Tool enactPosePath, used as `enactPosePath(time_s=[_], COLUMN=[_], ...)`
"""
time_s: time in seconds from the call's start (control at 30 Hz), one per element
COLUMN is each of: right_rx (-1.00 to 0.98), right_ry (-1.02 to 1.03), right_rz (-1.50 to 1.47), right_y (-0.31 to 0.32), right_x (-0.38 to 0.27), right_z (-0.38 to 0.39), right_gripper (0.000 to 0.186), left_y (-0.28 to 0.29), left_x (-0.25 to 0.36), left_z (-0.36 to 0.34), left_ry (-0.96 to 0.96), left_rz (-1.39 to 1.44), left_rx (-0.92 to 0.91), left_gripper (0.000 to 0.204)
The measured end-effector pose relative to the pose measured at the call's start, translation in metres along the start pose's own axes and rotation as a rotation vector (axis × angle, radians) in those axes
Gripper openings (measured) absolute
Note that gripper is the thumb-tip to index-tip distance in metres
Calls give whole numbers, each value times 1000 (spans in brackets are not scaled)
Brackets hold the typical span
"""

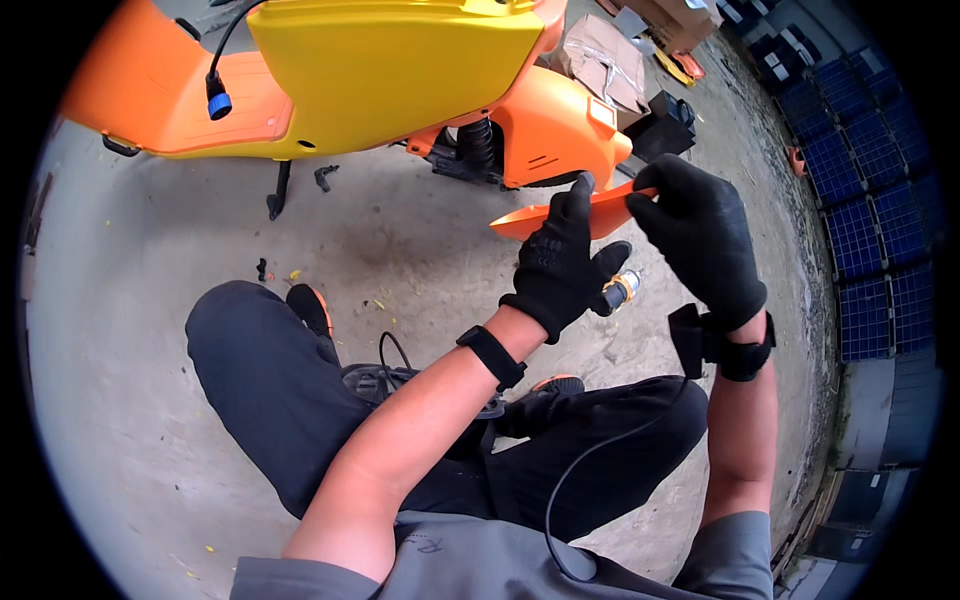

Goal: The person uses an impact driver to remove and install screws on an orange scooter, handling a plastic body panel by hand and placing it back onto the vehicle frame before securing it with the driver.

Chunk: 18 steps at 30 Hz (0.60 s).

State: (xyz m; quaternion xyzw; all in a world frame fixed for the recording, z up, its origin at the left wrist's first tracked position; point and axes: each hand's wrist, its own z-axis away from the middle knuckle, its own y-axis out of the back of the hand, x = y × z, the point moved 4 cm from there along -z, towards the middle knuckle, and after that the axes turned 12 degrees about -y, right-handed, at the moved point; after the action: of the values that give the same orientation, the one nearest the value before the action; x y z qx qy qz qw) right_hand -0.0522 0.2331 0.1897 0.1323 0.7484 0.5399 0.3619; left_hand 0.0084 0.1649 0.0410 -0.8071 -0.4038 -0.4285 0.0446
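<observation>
Orange panel near scooter: likely light, stiff, smooth plastic (thin edges, could scratch). Right hand pinches right end, sensible edge hold. Left hand across panel, thumb spread; grip hidden, cannot tell.

The left hand covers the middle of the orange panel, the right hand its right end — that tip is out of sight. The upper edge crops the yellow-and-orange vehicle body; the lower, the grey shirt. Yellow scraps are too small to identify.
</observation>
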Motion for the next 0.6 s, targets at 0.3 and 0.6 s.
enactPosePath(time_s=[0.3,0.6], right_rx=[-174,265], right_ry=[10,-720], right_rz=[-322,-820], right_y=[-81,-194], right_x=[-65,120], right_z=[-25,6], right_gripper=[24,31], left_y=[56,88], left_x=[-78,-140], left_z=[24,51], left_ry=[510,812], left_rz=[218,1111], left_rx=[397,716], left_gripper=[45,49])
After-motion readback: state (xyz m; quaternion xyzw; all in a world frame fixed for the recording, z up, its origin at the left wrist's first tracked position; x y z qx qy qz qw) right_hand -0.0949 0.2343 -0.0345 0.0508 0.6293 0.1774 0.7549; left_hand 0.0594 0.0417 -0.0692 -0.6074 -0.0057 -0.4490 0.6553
